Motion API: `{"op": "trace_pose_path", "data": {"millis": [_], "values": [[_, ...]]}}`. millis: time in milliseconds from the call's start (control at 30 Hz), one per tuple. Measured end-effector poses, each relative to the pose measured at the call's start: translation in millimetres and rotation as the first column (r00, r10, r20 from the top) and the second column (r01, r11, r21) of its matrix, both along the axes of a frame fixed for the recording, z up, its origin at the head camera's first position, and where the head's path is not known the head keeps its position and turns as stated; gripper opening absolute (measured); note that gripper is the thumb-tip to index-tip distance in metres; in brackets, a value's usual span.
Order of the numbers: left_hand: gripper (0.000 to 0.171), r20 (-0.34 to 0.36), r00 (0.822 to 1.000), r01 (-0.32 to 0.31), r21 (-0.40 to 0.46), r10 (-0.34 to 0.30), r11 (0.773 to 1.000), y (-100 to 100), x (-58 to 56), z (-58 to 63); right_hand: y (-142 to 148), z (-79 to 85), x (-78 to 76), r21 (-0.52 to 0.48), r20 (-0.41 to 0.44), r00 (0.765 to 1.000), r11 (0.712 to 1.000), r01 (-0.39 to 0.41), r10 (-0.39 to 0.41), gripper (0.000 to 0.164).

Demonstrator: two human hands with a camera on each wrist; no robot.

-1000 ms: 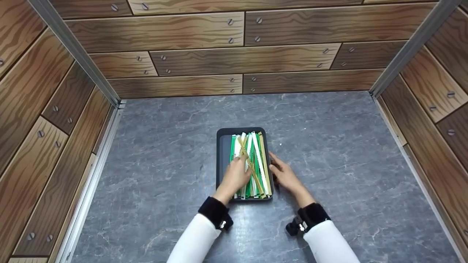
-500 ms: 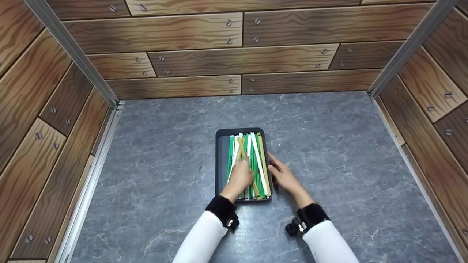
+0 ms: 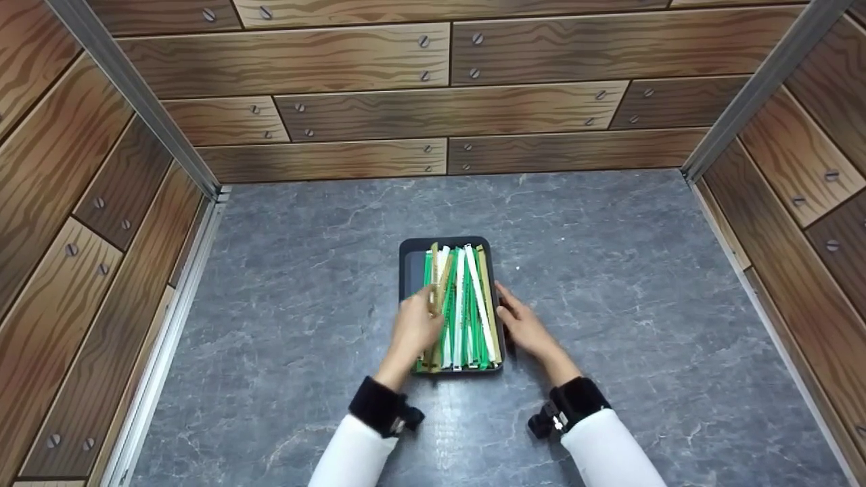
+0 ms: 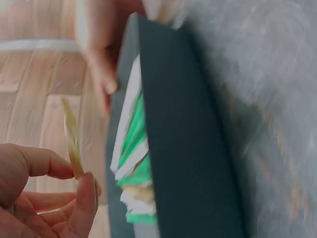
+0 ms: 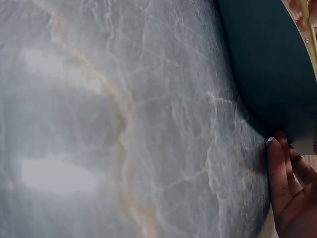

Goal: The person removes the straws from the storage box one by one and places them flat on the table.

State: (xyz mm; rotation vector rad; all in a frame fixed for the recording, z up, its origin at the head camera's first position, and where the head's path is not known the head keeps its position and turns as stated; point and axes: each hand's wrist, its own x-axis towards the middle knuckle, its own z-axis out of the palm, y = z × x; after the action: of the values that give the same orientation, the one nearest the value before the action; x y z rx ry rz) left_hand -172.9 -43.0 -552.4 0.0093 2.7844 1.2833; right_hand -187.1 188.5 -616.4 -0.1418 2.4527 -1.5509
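Thumb and fingers of my left hand point(image 3: 416, 328) pinch a long thin gold stick packet point(image 3: 434, 265). The packet stands above the left part of the pile in the head view; in the left wrist view it rises from the fingertips, above the rim. Beneath it, a black rectangular tray point(image 3: 410, 270) holds a pile of green, white and gold stick packets point(image 3: 468, 304), laid mostly lengthwise. At the tray's right side, my right hand point(image 3: 530, 329) rests its fairly straight fingers against the outer wall, thumb near the rim. The right wrist view shows its fingertips by the tray's lower edge.
The tray stands on a grey marbled tabletop point(image 3: 304, 304). Wood-patterned panels point(image 3: 358, 111) enclose it at the back and both sides, with metal posts at the corners. A strip of bare tray floor shows left of the packets.
My left hand reached into the middle of the pile, then moved left with a gold packet, which had lain slanted across the others. The right hand stays against the tray.
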Motion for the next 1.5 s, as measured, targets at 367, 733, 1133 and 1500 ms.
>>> {"op": "trace_pose_path", "data": {"millis": [367, 733, 1133, 1500], "values": [[0.046, -0.153, 0.962, -0.256, -0.205, 0.227, 0.945, -81.9, 8.9, 6.6, 1.6, 2.6, 0.2, 0.030, -0.010, 1.000, 1.000, 0.003, -0.003, 0.055], [0.041, 0.015, 0.937, -0.324, -0.337, 0.349, 0.884, -160.1, -1.0, -18.5, 0.8, -1.1, 4.3, 0.020, -0.046, 0.999, 1.000, -0.016, 0.017, 0.054], [0.036, 0.088, 0.906, -0.356, -0.368, 0.413, 0.859, -186.2, -9.4, -23.3, -0.1, -0.4, 3.6, 0.017, -0.021, 1.000, 1.000, -0.018, 0.018, 0.055], [0.024, 0.097, 0.912, -0.338, -0.377, 0.400, 0.862, -197.5, -25.4, -25.7, -0.8, 0.8, 0.0, 0.015, -0.004, 1.000, 1.000, -0.024, 0.024, 0.055]]}}
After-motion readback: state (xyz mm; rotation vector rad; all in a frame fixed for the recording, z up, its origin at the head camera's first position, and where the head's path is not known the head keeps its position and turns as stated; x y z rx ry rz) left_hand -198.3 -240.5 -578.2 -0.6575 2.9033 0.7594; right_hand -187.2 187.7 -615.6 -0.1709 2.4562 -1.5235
